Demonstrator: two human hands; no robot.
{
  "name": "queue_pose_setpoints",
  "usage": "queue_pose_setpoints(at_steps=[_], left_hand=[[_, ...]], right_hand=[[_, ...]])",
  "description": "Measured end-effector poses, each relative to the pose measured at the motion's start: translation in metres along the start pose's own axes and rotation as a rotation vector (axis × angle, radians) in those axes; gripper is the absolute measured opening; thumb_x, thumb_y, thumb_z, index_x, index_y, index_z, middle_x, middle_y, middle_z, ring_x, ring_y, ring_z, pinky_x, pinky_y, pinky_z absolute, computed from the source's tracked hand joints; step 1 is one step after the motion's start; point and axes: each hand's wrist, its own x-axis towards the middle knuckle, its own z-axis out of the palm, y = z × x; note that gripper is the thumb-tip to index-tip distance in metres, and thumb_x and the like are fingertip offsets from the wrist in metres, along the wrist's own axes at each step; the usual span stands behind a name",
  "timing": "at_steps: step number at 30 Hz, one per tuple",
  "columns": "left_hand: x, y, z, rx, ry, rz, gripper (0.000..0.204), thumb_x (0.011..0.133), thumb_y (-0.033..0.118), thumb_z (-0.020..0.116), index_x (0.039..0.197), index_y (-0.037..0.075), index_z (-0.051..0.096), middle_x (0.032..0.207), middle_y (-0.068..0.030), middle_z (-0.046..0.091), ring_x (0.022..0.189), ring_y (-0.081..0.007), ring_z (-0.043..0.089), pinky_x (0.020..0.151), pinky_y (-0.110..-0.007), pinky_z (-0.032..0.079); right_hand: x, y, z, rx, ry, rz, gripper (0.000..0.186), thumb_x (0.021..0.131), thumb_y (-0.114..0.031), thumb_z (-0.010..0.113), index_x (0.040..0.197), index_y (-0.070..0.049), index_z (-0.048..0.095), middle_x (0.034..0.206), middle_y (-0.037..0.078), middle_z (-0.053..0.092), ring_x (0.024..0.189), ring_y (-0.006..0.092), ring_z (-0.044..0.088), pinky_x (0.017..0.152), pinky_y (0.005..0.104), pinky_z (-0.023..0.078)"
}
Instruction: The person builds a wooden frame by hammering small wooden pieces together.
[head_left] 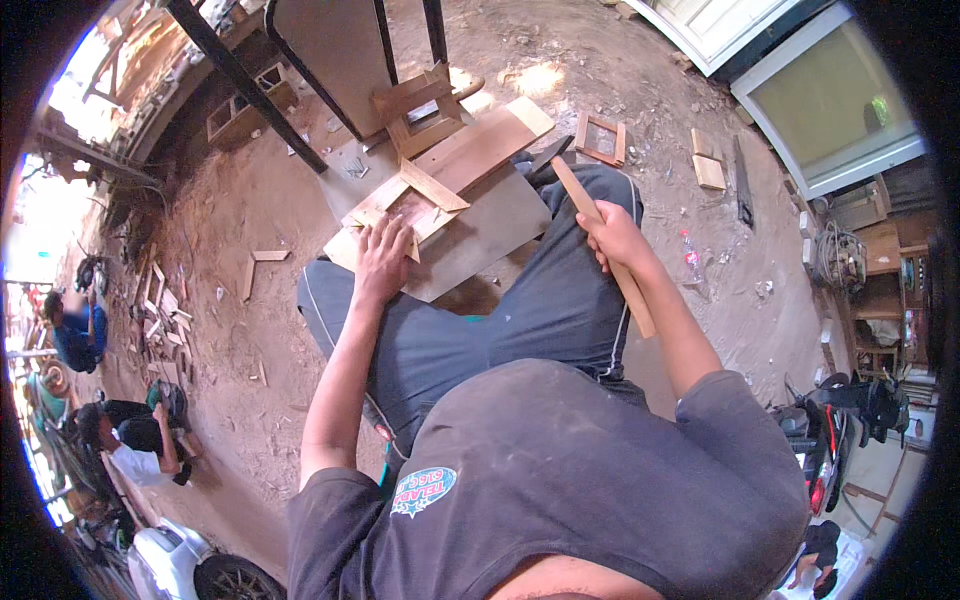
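My left hand point(385, 260) lies on a small pale wooden frame point(430, 187), its fingers slightly bent over the lower left corner. The frame rests on a wooden plank point(505, 135), above a flat board point(505, 225) across my lap. My right hand point(610, 235) grips a hammer by its long wooden handle point(630, 298), raised over my right thigh, with the dark head point(553, 150) at the upper end. Behind the plank, a second, browner frame point(433, 135) leans by a tall panel point(335, 55) with black bars. Small nails point(356, 168) lie beside the plank.
Two people point(75, 330) point(140, 450) crouch at left near scattered offcuts point(165, 310); another point(815, 555) is at lower right. A small frame point(600, 138), wood blocks point(708, 160), a saw point(742, 185) and a bottle point(690, 255) lie right. Also visible: glazed panel point(820, 100), motorbike point(830, 440), white vehicle point(160, 555).
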Motion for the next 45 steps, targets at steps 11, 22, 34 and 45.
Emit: queue_pose_setpoints(at_steps=[11, 22, 34, 45], left_hand=[[0.001, -0.011, 0.003, -0.037, -0.018, -0.055, 0.066, 0.082, 0.025, 0.078, 0.142, 0.01, 0.054, 0.159, -0.014, 0.043, 0.155, -0.0352, 0.03, 0.124, -0.053, 0.029], [0.007, 0.022, -0.005, -0.123, 0.091, -0.209, 0.073, 0.088, 0.05, 0.076, 0.129, -0.006, 0.056, 0.155, -0.0252, 0.042, 0.15, -0.0591, 0.023, 0.124, -0.06, 0.026], [0.009, 0.022, 0.009, -0.113, 0.123, -0.24, 0.063, 0.089, 0.04, 0.078, 0.122, -0.01, 0.059, 0.147, -0.0252, 0.046, 0.147, -0.0607, 0.025, 0.122, -0.064, 0.027], [0.005, 0.024, -0.004, -0.135, 0.119, -0.248, 0.069, 0.088, 0.042, 0.079, 0.131, -0.006, 0.054, 0.151, -0.027, 0.043, 0.15, -0.0561, 0.025, 0.123, -0.062, 0.025]], right_hand=[[0.074, -0.032, 0.1, 0.247, -0.252, -0.073, 0.023, 0.104, -0.025, 0.062, 0.094, -0.007, 0.054, 0.067, 0.0, 0.052, 0.045, 0.0108, 0.051, 0.038, 0.0314, 0.043], [0.175, -0.032, 0.147, 0.441, 0.243, -0.116, 0.023, 0.098, -0.019, 0.067, 0.097, -0.003, 0.051, 0.065, 0.005, 0.052, 0.045, 0.0172, 0.056, 0.039, 0.036, 0.048], [0.196, -0.003, 0.156, 0.525, 0.297, -0.111, 0.03, 0.104, -0.028, 0.06, 0.103, -0.003, 0.043, 0.064, 0.008, 0.051, 0.041, 0.0226, 0.056, 0.038, 0.0403, 0.05], [0.192, -0.001, 0.158, 0.453, 0.243, -0.095, 0.045, 0.094, -0.027, 0.07, 0.117, 0.001, 0.043, 0.081, 0.016, 0.062, 0.051, 0.0271, 0.065, 0.049, 0.0426, 0.058]])
